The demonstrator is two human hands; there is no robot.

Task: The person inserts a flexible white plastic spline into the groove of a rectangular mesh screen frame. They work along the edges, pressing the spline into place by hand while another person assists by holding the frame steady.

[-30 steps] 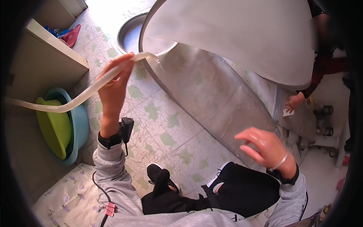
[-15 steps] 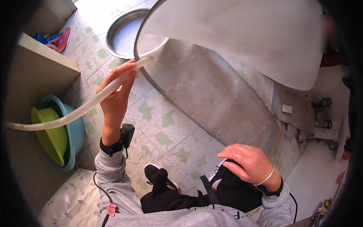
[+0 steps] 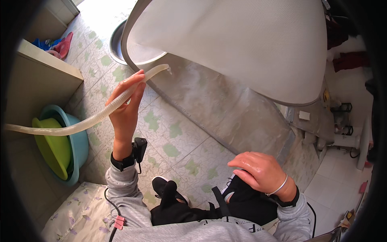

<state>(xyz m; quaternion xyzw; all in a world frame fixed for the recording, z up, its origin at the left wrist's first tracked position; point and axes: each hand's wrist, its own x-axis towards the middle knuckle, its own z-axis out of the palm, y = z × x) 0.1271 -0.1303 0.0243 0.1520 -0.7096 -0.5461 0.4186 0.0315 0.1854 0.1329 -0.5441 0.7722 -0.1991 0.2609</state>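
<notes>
Head view: the left hand [image 3: 124, 115] was closed round the clear hose [image 3: 82, 124], tip above the far end of the slanting grey sheet [image 3: 229, 111]. The right hand [image 3: 260, 171] — half-curled, empty — hung nearer its close end.

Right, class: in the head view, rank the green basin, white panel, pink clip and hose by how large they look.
1. White panel
2. Green basin and hose: too alike to rank
3. Pink clip
</notes>
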